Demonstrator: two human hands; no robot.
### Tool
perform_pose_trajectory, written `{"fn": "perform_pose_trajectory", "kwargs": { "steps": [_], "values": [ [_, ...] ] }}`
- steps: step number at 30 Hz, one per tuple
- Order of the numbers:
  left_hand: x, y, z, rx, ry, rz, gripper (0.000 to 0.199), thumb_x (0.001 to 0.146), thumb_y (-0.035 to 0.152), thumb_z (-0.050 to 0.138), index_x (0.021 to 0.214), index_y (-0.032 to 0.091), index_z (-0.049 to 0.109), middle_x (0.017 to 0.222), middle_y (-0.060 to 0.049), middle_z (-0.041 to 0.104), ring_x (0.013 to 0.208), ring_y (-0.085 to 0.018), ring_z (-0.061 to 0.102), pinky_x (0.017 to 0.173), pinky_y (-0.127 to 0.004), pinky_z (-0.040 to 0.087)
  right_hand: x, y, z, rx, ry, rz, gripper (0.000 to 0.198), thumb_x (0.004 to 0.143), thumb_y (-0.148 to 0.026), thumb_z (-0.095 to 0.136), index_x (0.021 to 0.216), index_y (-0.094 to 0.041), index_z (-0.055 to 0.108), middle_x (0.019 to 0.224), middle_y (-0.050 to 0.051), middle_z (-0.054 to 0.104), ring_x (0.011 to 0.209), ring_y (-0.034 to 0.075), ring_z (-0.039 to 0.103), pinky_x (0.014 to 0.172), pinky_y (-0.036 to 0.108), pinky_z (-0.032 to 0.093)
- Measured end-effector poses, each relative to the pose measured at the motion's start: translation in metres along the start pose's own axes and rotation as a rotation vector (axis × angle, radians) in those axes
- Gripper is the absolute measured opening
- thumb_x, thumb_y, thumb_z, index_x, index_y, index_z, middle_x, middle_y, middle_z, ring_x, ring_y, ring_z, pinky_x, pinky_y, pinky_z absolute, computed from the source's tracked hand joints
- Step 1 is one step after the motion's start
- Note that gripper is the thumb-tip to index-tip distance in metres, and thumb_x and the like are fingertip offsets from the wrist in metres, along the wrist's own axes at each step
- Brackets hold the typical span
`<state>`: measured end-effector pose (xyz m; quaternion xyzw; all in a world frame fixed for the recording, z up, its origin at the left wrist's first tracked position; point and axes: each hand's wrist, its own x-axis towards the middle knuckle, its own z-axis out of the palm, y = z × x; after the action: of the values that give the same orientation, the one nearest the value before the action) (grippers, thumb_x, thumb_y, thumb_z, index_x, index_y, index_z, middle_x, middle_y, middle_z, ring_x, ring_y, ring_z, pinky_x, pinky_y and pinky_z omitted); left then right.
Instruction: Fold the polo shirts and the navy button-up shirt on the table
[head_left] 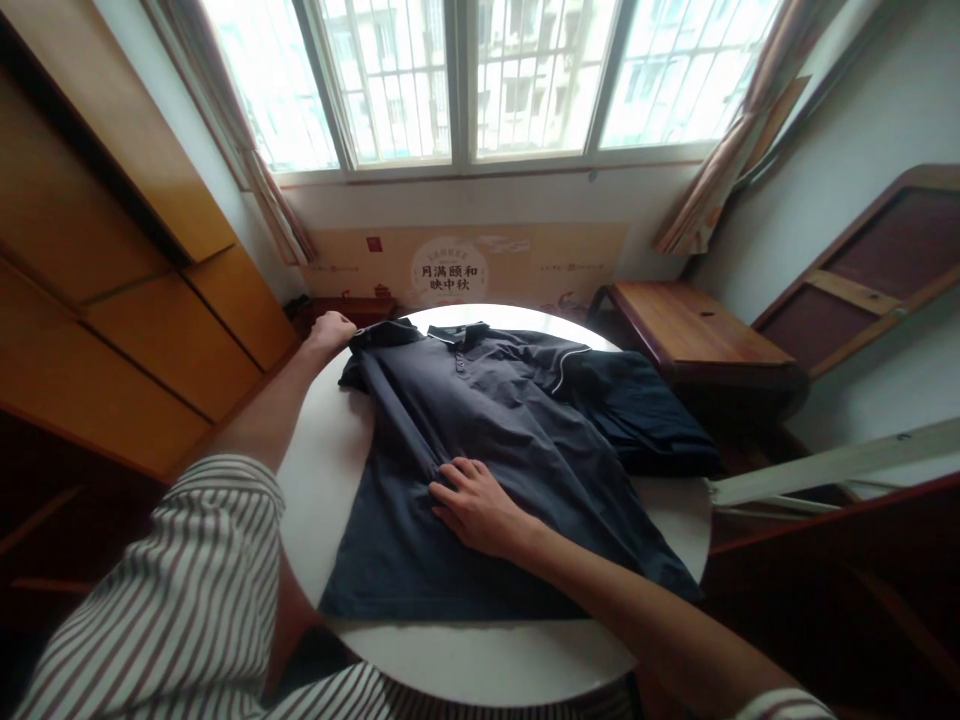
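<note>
A dark navy polo shirt [480, 540] lies spread out, its collar [457, 332] at the far side and its hem toward me. At the far left my left hand [334, 328] is closed on the shirt's sleeve edge. My right hand [480, 505] rests on the left part of the shirt body, fingers curled and pinching the cloth. A long crease runs between the two hands. The right sleeve, with white piping, lies over a folded dark garment [645, 420].
Under the clothes is a round white table [315, 490]. A wooden side table [697, 320] stands at the back right, and a yellow cabinet [165, 340] on the left. Behind are a printed banner [525, 255] and a barred window. A pale bar [840, 462] is close to the table's right edge.
</note>
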<state>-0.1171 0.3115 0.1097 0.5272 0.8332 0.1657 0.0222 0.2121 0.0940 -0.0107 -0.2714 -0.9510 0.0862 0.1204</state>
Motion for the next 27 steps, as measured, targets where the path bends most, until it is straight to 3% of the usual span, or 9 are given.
{"fn": "perform_pose_trajectory", "kwargs": {
  "steps": [2, 5, 8, 11, 14, 18, 23, 27],
  "values": [
    [-0.003, 0.001, 0.006, 0.019, 0.027, 0.042, 0.036, 0.068, 0.012, 0.065, 0.103, 0.014, 0.074, 0.114, -0.017, 0.07, 0.109, -0.032, 0.063, 0.097, -0.041, 0.049, 0.001, -0.011, -0.001, -0.049, -0.02, -0.077, 0.02, 0.095, -0.021, 0.049, 0.11, -0.019, 0.063, 0.115, 0.012, 0.06, 0.109, 0.027, 0.05, 0.091, 0.042, 0.044],
    [-0.016, 0.029, 0.024, -0.026, 0.09, 0.286, 0.039, 0.073, 0.01, 0.059, 0.109, 0.015, 0.072, 0.118, -0.014, 0.069, 0.114, -0.028, 0.061, 0.104, -0.037, 0.044, 0.004, -0.022, -0.009, -0.071, -0.068, -0.135, 0.016, 0.091, -0.019, 0.053, 0.104, -0.017, 0.063, 0.105, 0.012, 0.062, 0.097, 0.025, 0.054, 0.078, 0.036, 0.046],
    [-0.025, 0.071, 0.047, -0.098, -0.051, 0.462, 0.036, 0.076, 0.011, 0.057, 0.109, 0.013, 0.073, 0.115, -0.013, 0.071, 0.116, -0.026, 0.061, 0.106, -0.03, 0.042, 0.019, -0.007, -0.031, 0.017, -0.117, -0.117, 0.018, 0.095, -0.027, 0.049, 0.093, -0.018, 0.065, 0.095, 0.009, 0.066, 0.085, 0.02, 0.059, 0.071, 0.03, 0.045],
    [-0.021, 0.106, 0.073, -0.109, -0.208, 0.426, 0.029, 0.073, 0.015, 0.067, 0.101, 0.008, 0.073, 0.097, -0.015, 0.075, 0.109, -0.027, 0.066, 0.099, -0.028, 0.047, 0.048, 0.047, -0.062, 0.08, -0.056, 0.052, 0.022, 0.096, -0.026, 0.048, 0.088, -0.019, 0.067, 0.089, 0.007, 0.07, 0.081, 0.017, 0.063, 0.072, 0.026, 0.043],
    [-0.006, 0.124, 0.097, -0.116, -0.288, 0.339, 0.029, 0.073, 0.023, 0.075, 0.094, 0.004, 0.071, 0.079, -0.016, 0.075, 0.09, -0.027, 0.072, 0.084, -0.028, 0.054, 0.079, 0.123, -0.087, 0.083, 0.005, 0.385, 0.017, 0.088, -0.022, 0.056, 0.084, -0.016, 0.071, 0.084, 0.009, 0.071, 0.077, 0.02, 0.065, 0.07, 0.026, 0.043],
    [0.013, 0.126, 0.122, -0.128, -0.335, 0.21, 0.043, 0.065, 0.028, 0.085, 0.095, 0.003, 0.069, 0.088, -0.02, 0.075, 0.092, -0.03, 0.072, 0.079, -0.031, 0.055, 0.103, 0.205, -0.1, 0.115, 0.048, 0.528, 0.022, 0.087, -0.013, 0.052, 0.092, -0.008, 0.073, 0.082, 0.011, 0.071, 0.074, 0.018, 0.065, 0.066, 0.025, 0.043],
    [0.02, 0.117, 0.137, -0.178, -0.347, 0.151, 0.051, 0.064, 0.03, 0.086, 0.105, 0.007, 0.067, 0.101, -0.02, 0.073, 0.092, -0.031, 0.072, 0.076, -0.032, 0.056, 0.112, 0.251, -0.098, 0.201, 0.01, 0.638, 0.022, 0.085, -0.012, 0.056, 0.098, -0.006, 0.073, 0.071, 0.007, 0.069, 0.058, 0.012, 0.06, 0.06, 0.022, 0.045],
    [0.021, 0.109, 0.145, -0.245, -0.324, 0.168, 0.067, 0.065, 0.03, 0.085, 0.124, 0.011, 0.058, 0.114, -0.02, 0.069, 0.081, -0.024, 0.073, 0.07, -0.028, 0.056, 0.119, 0.276, -0.09, 0.216, 0.056, 0.735, 0.028, 0.085, -0.013, 0.06, 0.11, -0.003, 0.069, 0.092, 0.014, 0.07, 0.063, 0.012, 0.062, 0.06, 0.021, 0.046]
  ]
}}
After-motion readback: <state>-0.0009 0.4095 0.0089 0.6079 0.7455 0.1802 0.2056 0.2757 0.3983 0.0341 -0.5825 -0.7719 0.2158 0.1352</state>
